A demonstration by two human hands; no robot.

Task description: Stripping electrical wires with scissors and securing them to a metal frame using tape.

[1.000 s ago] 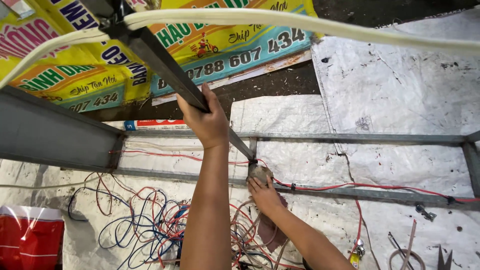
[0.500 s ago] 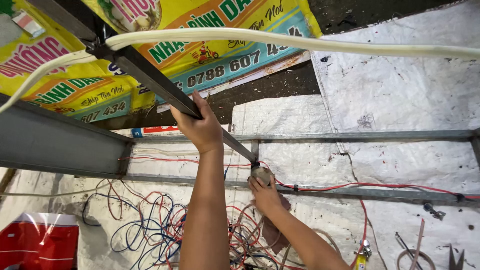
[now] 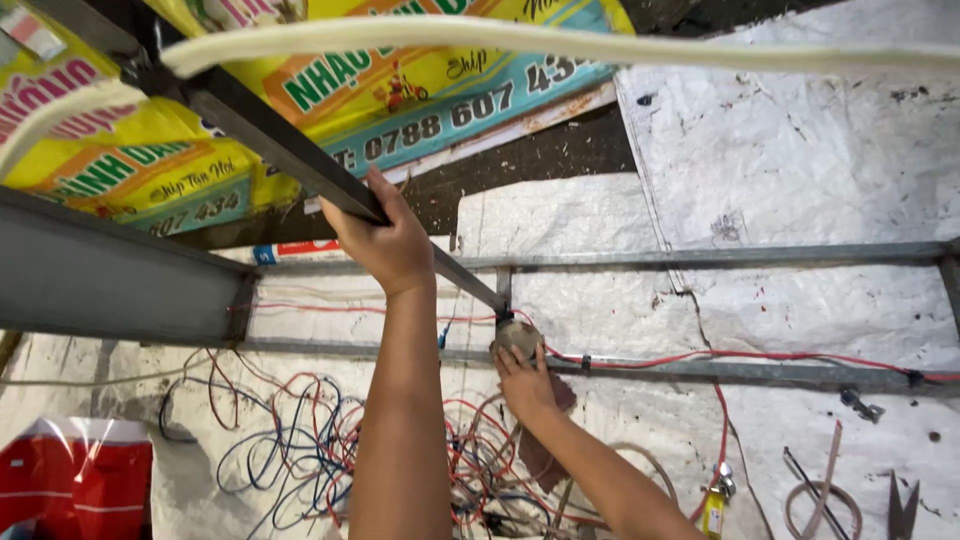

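White tarp (image 3: 800,150) covers the floor, yellow printed banner (image 3: 200,150) at upper left. Tangled wires (image 3: 300,450) lie lower left. Our left hand (image 3: 385,240) is wrapped tight around the slanted dark metal bar (image 3: 270,130). Our right hand (image 3: 525,380) presses a small round part (image 3: 518,335) against the grey steel frame (image 3: 700,258); we can't tell its grip. Scissors (image 3: 905,505) lie far right.

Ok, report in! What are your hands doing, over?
Left hand gripping dark metal bar. Right hand pressing small round part at frame joint. Red wire along frame rail; tangled wires below.
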